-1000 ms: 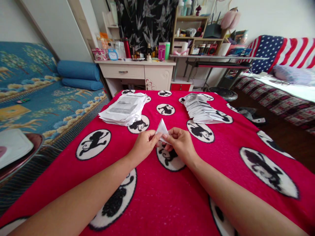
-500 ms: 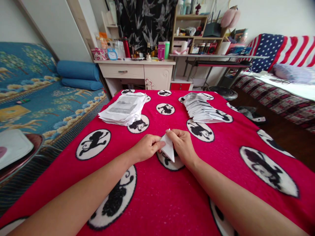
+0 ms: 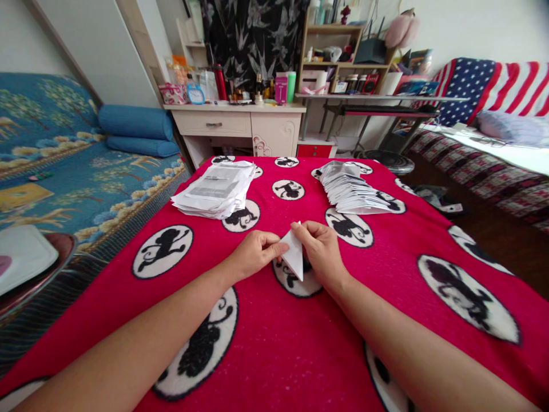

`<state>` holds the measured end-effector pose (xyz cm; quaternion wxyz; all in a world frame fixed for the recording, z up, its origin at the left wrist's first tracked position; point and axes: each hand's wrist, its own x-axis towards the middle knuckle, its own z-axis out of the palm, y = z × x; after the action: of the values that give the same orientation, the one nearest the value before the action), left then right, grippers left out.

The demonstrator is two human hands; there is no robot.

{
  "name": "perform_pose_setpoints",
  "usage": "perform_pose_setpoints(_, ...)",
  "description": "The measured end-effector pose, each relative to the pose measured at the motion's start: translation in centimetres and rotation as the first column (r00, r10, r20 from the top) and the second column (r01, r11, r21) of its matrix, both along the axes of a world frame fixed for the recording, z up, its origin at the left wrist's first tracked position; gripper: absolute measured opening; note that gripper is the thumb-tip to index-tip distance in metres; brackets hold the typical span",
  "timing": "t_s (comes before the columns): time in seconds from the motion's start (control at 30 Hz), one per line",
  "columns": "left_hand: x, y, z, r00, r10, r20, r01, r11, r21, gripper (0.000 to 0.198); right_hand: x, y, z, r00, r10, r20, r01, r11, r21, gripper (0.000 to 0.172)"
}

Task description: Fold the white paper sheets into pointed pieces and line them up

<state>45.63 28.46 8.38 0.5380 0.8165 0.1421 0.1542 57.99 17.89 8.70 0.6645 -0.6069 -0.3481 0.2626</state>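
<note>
A small folded piece of white paper (image 3: pixel 294 256), triangular with a point facing me, is held between both hands above the red cloth. My left hand (image 3: pixel 258 253) pinches its left side, thumb on top. On the upper right edge, my right hand (image 3: pixel 321 252) grips the paper with thumb and fingers near the top corner. Beyond my left hand lies a stack of printed sheets (image 3: pixel 217 189). Farther off on the right, a fanned row of folded papers (image 3: pixel 352 190) rests on the cloth.
The red cloth (image 3: pixel 283 349) with black-and-white monkey ovals covers the surface before me. A blue-covered sofa (image 3: pixel 107 177) runs along the left, with a tray (image 3: pixel 64 257) near it. A white cabinet (image 3: pixel 214 123) and desk (image 3: pixel 386 98) stand behind; a bed (image 3: pixel 506 149) is at right.
Both hands and the folded paper have shifted very slightly away from me. The grip looks the same, and the two paper piles have not moved.
</note>
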Motion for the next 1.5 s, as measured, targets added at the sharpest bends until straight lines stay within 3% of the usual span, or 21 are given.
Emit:
perform_pose_setpoints(0.1,0.1,0.1,0.0,0.975,0.195,0.104,-0.173,0.967,-0.186,0.036,0.2,0.1,0.2,0.999,0.035,-0.031,-0.035,0.999,-0.014,0.039)
perform_pose_setpoints(0.17,0.1,0.3,-0.1,0.946,0.296,0.136,-0.247,0.924,-0.293,0.031,0.2,0.1,0.2,0.990,0.130,-0.056,-0.133,0.990,-0.048,0.032)
perform_pose_setpoints(0.23,0.1,0.5,-0.2,0.933,0.325,0.151,-0.273,0.917,-0.291,0.028,0.1,0.1,0.2,0.963,0.258,-0.078,-0.265,0.960,-0.094,0.027)
perform_pose_setpoints(0.33,0.0,0.7,-0.4,0.939,0.293,0.179,-0.265,0.950,-0.166,0.026,-0.1,0.1,0.1,0.917,0.394,-0.058,-0.398,0.899,-0.181,0.025)
perform_pose_setpoints(0.53,0.0,0.7,-0.5,0.961,0.249,0.122,-0.220,0.953,-0.210,0.030,0.3,-0.1,0.2,0.974,0.224,-0.025,-0.225,0.968,-0.108,0.032)
perform_pose_setpoints(0.83,0.1,0.4,-0.5,0.958,0.288,-0.020,-0.277,0.897,-0.344,0.026,0.7,0.0,0.2,0.982,0.183,-0.047,-0.187,0.973,-0.136,0.033)
perform_pose_setpoints(1.03,-0.3,0.9,0.0,0.962,0.271,-0.030,-0.272,0.952,-0.141,0.035,1.1,0.0,0.0,0.983,0.160,-0.084,-0.172,0.974,-0.150,0.034)
perform_pose_setpoints(1.2,-0.6,1.4,-0.3,0.947,0.322,-0.012,-0.322,0.947,0.003,0.041,1.3,-0.1,-0.2,0.981,0.166,-0.100,-0.180,0.972,-0.153,0.035)
perform_pose_setpoints(1.5,-0.7,1.8,-0.8,0.918,0.394,0.042,-0.394,0.919,-0.004,0.053,1.0,-0.4,0.2,0.983,0.174,-0.065,-0.182,0.973,-0.144,0.036)
